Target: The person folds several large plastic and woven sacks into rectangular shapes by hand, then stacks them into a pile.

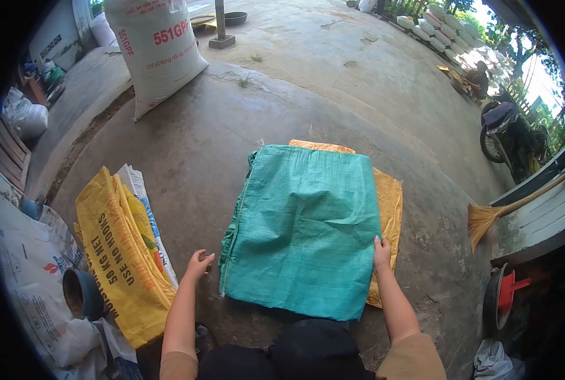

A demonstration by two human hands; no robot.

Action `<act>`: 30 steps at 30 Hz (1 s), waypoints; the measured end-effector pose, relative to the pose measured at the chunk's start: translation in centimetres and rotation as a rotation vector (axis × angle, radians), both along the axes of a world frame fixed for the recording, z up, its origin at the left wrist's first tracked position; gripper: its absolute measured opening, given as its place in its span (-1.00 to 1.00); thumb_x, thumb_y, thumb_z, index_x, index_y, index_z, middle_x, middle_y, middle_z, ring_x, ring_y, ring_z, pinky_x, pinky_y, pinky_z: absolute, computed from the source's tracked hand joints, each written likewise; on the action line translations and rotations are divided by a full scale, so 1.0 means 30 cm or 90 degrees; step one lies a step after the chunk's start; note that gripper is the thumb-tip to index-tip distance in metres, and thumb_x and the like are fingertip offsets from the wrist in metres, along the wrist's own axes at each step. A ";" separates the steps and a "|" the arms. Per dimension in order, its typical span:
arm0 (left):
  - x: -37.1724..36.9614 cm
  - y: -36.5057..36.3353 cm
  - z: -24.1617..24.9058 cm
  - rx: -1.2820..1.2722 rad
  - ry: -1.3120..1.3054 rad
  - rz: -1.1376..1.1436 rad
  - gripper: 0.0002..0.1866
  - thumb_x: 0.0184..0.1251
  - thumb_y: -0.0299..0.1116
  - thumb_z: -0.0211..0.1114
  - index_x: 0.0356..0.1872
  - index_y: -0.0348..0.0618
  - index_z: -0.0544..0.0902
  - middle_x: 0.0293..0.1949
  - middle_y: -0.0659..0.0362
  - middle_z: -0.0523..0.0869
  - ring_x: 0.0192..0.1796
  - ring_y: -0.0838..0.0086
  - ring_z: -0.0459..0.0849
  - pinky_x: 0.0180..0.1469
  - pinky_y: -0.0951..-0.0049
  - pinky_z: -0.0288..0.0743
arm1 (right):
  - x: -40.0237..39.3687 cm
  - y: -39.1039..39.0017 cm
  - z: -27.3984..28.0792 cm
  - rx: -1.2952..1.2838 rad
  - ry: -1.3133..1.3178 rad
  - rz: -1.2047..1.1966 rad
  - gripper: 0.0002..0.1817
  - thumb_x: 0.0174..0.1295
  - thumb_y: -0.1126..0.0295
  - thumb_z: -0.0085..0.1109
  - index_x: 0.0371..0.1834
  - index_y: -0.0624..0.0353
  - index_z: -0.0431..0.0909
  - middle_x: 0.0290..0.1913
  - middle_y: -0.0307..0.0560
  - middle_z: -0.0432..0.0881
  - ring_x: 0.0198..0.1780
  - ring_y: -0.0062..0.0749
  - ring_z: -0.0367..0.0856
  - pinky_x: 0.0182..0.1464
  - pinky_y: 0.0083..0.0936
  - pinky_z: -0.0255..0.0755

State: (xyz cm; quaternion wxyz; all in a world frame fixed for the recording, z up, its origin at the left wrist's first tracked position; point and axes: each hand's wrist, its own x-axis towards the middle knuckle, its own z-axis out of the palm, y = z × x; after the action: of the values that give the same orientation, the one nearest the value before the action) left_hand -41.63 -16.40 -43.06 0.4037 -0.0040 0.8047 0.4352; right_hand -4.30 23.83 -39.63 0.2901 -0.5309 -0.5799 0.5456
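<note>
A folded green woven sack (307, 228) lies in front of me, on top of orange woven sacks (389, 209) that stick out at its far and right sides. My right hand (382, 253) grips the green sack's right edge, its thumb over the top. Just off the left edge, my left hand (199, 264) hovers with loosely bent fingers apart and nothing in them. Farther left is a pile of folded yellow sacks (121, 253) with black print, and a white-and-blue sack (144, 202) shows along its side.
A full white sack (162, 57) marked 551GPF stands upright ahead. White plastic bags (35, 272) and a blue-grey pot (83, 293) are at left. To the right are a straw broom (485, 218), a red dustpan (509, 290) and a motorbike (513, 136). Sacks (447, 28) are stacked far right.
</note>
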 end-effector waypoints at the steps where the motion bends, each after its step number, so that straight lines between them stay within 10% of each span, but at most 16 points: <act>1: 0.019 0.020 -0.008 0.000 0.000 -0.001 -0.26 -0.03 -0.07 0.36 0.16 -0.17 0.28 -0.02 0.03 0.53 -0.07 0.37 0.55 -0.15 0.31 0.46 | 0.022 0.032 -0.014 -0.013 0.010 -0.036 -0.66 0.20 0.20 0.05 -0.18 0.30 0.47 -0.36 -0.19 0.54 -0.33 -0.55 0.46 -0.29 -0.62 0.36; 7: 0.194 0.096 -0.022 0.006 -0.060 -0.110 -0.21 -0.02 -0.03 0.36 0.19 -0.18 0.21 -0.02 0.03 0.51 -0.07 0.34 0.55 -0.21 0.24 0.46 | 0.154 -0.075 0.026 -0.231 -0.266 0.017 -0.55 0.12 0.13 0.14 -0.11 0.32 0.46 -0.35 -0.13 0.57 -0.30 -0.49 0.53 -0.26 -0.57 0.40; 14: 0.213 0.079 -0.030 0.043 -0.149 -0.082 -0.48 0.08 -0.21 0.29 0.02 -0.28 0.38 -0.15 0.08 0.55 -0.16 0.42 0.56 -0.18 0.42 0.45 | 0.246 -0.140 -0.103 -0.113 -0.195 0.179 -0.59 0.13 0.27 0.11 -0.06 0.38 0.42 -0.15 0.03 0.56 -0.16 -0.36 0.54 -0.09 -0.48 0.40; 24: 0.250 0.106 0.065 0.214 -0.342 0.054 -0.64 0.13 -0.35 0.20 -0.07 -0.33 0.45 -0.19 0.06 0.58 -0.16 0.36 0.58 -0.08 0.36 0.45 | -0.201 -0.171 0.477 0.313 -0.208 0.338 -0.56 0.09 0.40 -0.03 0.06 0.36 0.34 -0.13 0.24 0.53 -0.07 -0.04 0.52 -0.03 -0.38 0.36; 30: 0.269 0.139 0.109 0.258 -0.339 0.026 -0.53 0.16 -0.21 0.23 -0.02 -0.37 0.41 -0.14 0.05 0.57 -0.12 0.36 0.57 -0.04 0.34 0.44 | -0.589 -0.385 0.680 0.393 -0.386 0.684 -0.54 0.14 0.37 -0.15 0.13 0.30 0.25 -0.30 0.24 0.56 -0.25 0.09 0.52 -0.20 -0.14 0.38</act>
State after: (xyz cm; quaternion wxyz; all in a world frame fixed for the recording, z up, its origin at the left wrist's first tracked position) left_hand -33.57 -12.23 -39.80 0.5833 -0.0536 0.5681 0.5780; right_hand -21.96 12.28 -19.21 -0.0576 -0.1916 -0.9471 0.2510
